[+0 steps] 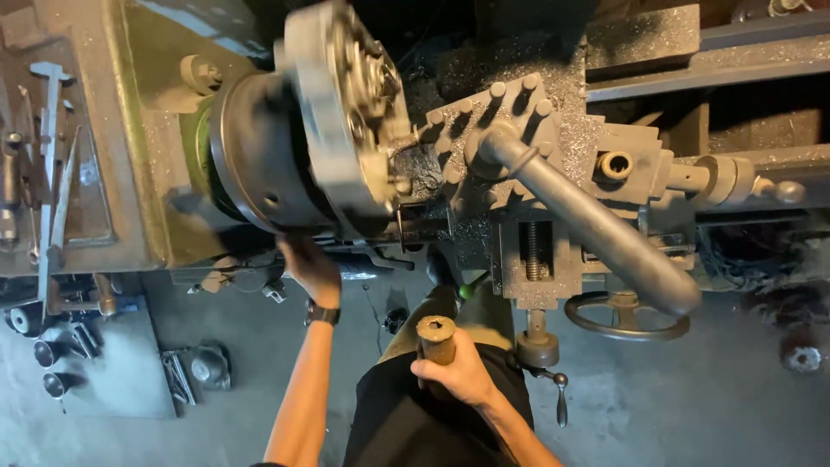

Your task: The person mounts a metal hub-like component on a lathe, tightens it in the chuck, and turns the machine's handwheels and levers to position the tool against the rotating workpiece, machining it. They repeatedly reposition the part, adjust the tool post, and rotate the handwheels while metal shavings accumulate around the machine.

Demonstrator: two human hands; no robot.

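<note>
A: What was the right hand [460, 374] doing?

B: It was closed around a rusty brown cylindrical tool [436, 339], fingers wrapped round the lower part of its shaft. The top end, with a socket hole in it, stuck up above the fist, so the tool stood roughly upright in the grip, low in the view, in front of the person's dark trousers and below the lathe.

A: And the left hand [311, 266]?

B: It was stretched up to the machine, just under the big round chuck [346, 104], with a dark wristwatch [322, 313] on the wrist. The fingers were curled against the underside of the lathe there, but I couldn't tell whether they gripped anything; that spot was dark and blurred.

A: So the two hands were apart?

B: Well apart. The left was up against the lathe body, the right lower and nearer the person, with the tool in it clear of the machine.

A: What lay around them?

B: The tool post [501, 130], with bolts standing on top and covered in metal chips, sat right of the chuck, and a long thick handle [596, 229] ran from it toward the lower right. A handwheel [627, 318] was just right of the right hand. Loose tools lay on a tray [86, 216] at far left.
</note>
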